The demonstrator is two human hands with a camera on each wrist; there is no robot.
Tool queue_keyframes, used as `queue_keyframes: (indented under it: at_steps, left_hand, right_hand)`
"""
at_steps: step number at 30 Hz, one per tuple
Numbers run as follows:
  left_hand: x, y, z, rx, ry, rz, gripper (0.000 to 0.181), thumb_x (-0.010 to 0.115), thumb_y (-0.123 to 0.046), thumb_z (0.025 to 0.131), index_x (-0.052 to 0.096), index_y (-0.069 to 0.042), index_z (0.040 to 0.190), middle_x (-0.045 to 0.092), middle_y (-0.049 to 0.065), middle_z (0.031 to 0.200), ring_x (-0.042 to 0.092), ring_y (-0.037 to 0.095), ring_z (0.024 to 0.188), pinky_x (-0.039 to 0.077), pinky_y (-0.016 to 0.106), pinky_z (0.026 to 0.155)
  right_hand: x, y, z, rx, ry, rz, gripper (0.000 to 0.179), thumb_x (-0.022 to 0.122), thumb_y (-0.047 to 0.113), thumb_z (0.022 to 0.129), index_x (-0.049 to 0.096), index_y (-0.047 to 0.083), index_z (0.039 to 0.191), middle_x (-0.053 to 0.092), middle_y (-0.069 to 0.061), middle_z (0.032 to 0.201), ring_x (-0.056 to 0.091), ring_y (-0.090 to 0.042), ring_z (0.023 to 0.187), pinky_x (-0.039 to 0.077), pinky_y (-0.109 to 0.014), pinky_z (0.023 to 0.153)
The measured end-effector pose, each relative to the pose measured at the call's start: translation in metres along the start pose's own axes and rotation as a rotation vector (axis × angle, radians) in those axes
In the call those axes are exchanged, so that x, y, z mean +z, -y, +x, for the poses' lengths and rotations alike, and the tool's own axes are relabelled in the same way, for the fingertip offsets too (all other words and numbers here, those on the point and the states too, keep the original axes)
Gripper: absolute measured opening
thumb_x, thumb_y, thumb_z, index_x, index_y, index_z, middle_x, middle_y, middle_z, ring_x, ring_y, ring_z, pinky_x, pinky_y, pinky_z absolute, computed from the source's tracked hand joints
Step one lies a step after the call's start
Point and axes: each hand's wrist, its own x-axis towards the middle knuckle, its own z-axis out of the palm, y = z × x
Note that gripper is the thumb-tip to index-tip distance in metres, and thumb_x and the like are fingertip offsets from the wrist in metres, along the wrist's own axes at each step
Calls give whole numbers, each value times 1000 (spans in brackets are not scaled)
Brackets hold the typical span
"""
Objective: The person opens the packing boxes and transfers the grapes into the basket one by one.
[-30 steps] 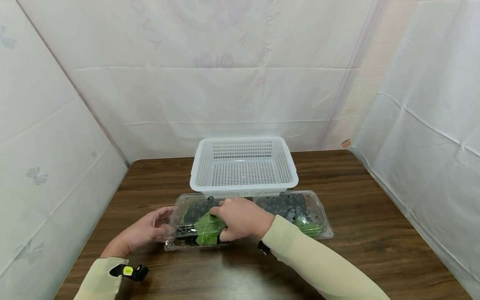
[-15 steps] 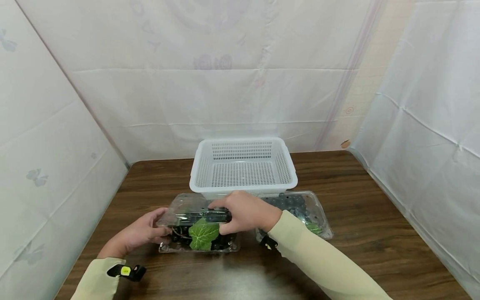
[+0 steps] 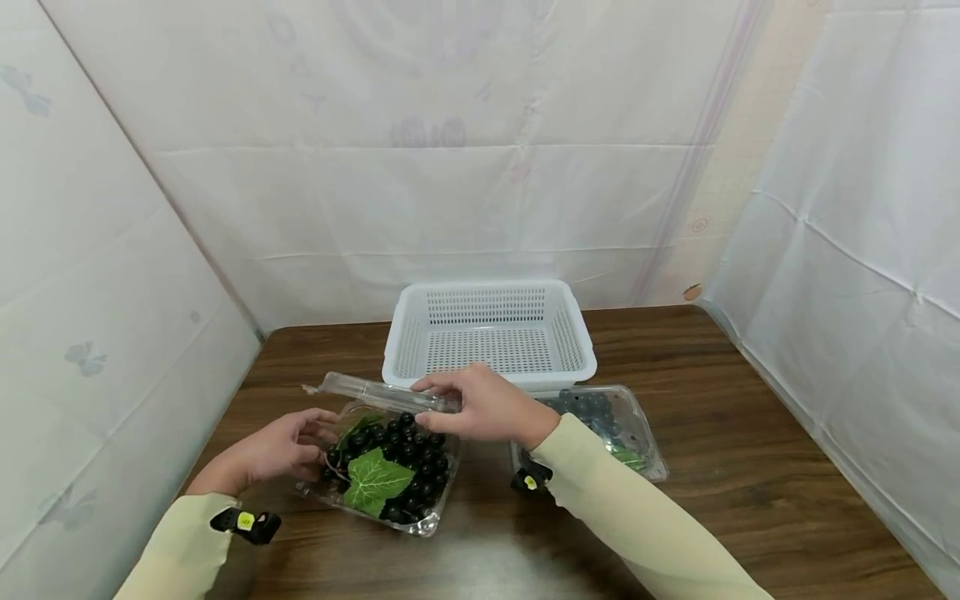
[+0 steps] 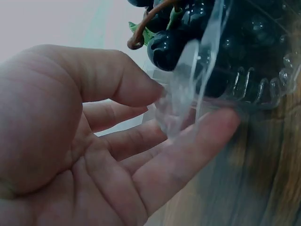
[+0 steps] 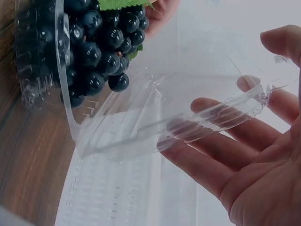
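Note:
A clear plastic clamshell box (image 3: pixel 429 525) stands on the table in the head view, its lid (image 3: pixel 367 390) swung up at the back. Inside lie dark grapes (image 3: pixel 408 454) with a green leaf (image 3: pixel 375 482) on top. My left hand (image 3: pixel 281 450) is at the box's left side; in the left wrist view its thumb and fingers hold the plastic rim (image 4: pixel 207 61) between them. My right hand (image 3: pixel 487 408) is at the raised lid's right end. In the right wrist view its nearly straight fingers (image 5: pixel 207 165) lie against the lid, the thumb apart from it.
A second clear box (image 3: pixel 637 433) with dark grapes and a leaf stands to the right, lid down, partly hidden by the right forearm. Behind both stands a white slotted basket (image 3: pixel 585 367). White sheets (image 3: pixel 480 192) hang around the brown table (image 3: pixel 750 467).
The lid has swung up and back from the left box, baring the grapes and leaf. The box has turned and shifted left and nearer; the right hand moved with the lid.

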Motion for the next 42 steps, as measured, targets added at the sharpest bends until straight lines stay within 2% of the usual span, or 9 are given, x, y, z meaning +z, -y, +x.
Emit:
queue_keyframes:
  at_steps: [1, 6, 10, 15, 20, 25, 30, 38, 42]
  left_hand:
    - [-2, 0, 0, -2, -2, 11, 64, 54, 4, 93, 30, 13, 151, 49, 42, 138, 67, 31, 104, 62, 49, 77]
    - [-9, 1, 2, -14, -27, 75, 57, 53, 5, 92, 37, 14, 146, 57, 36, 129, 68, 31, 98, 62, 47, 74]
    - [-16, 1, 3, -35, -56, 152, 47, 51, 4, 95, 45, 14, 141, 63, 30, 123, 68, 29, 97, 61, 44, 73]
    - [-22, -3, 7, -42, -82, 264, 35, 50, 4, 97, 54, 13, 131, 67, 24, 118, 67, 26, 98, 57, 39, 71]
    - [-25, -7, 10, -59, -84, 297, 31, 48, 4, 98, 57, 11, 127, 68, 21, 115, 66, 24, 95, 56, 39, 69]
    - [-30, -10, 12, -62, -76, 330, 29, 47, 5, 99, 59, 9, 124, 69, 19, 112, 64, 22, 91, 52, 38, 65]
    - [-38, -10, 15, -62, -79, 362, 27, 48, 9, 98, 61, 8, 121, 69, 20, 112, 63, 22, 90, 52, 37, 64]
    - [-49, -13, 22, -66, -65, 413, 26, 47, 10, 97, 64, 6, 117, 68, 17, 110, 58, 21, 85, 49, 36, 66]
    - [-53, -14, 25, -50, -68, 454, 25, 47, 11, 97, 64, 7, 115, 68, 17, 107, 58, 21, 83, 50, 36, 66]
  right_hand:
    - [0, 0, 1, 8, -8, 31, 41, 72, 38, 96, 70, 17, 130, 78, 0, 105, 40, 1, 49, 39, -18, 52]
    - [2, 2, 5, 37, -33, 109, 40, 73, 34, 96, 70, 14, 130, 79, 0, 101, 64, 2, 69, 54, -18, 67]
    - [4, 2, 6, 79, -32, 169, 42, 72, 35, 97, 68, 15, 133, 79, -1, 105, 70, 0, 83, 58, -19, 77]
    - [6, 0, 7, 129, -36, 224, 45, 68, 44, 98, 66, 20, 136, 78, 1, 109, 72, -2, 92, 58, -22, 79]
    - [8, -1, 6, 164, -53, 274, 44, 67, 44, 99, 66, 21, 137, 78, 1, 111, 72, -3, 98, 59, -23, 79]
    - [9, 1, 7, 201, -73, 355, 42, 68, 39, 99, 67, 17, 135, 79, -6, 104, 76, -23, 94, 58, -26, 67]
    - [13, 2, 9, 259, -86, 531, 41, 67, 34, 100, 66, 14, 136, 77, -21, 106, 74, -41, 91, 59, -33, 63]
    - [20, 5, 10, 339, -128, 812, 46, 67, 28, 101, 60, 6, 141, 69, -31, 122, 73, -47, 100, 64, -42, 76]
    - [24, 8, 11, 358, -161, 874, 43, 66, 28, 102, 60, 7, 140, 68, -32, 124, 71, -50, 103, 64, -42, 76]
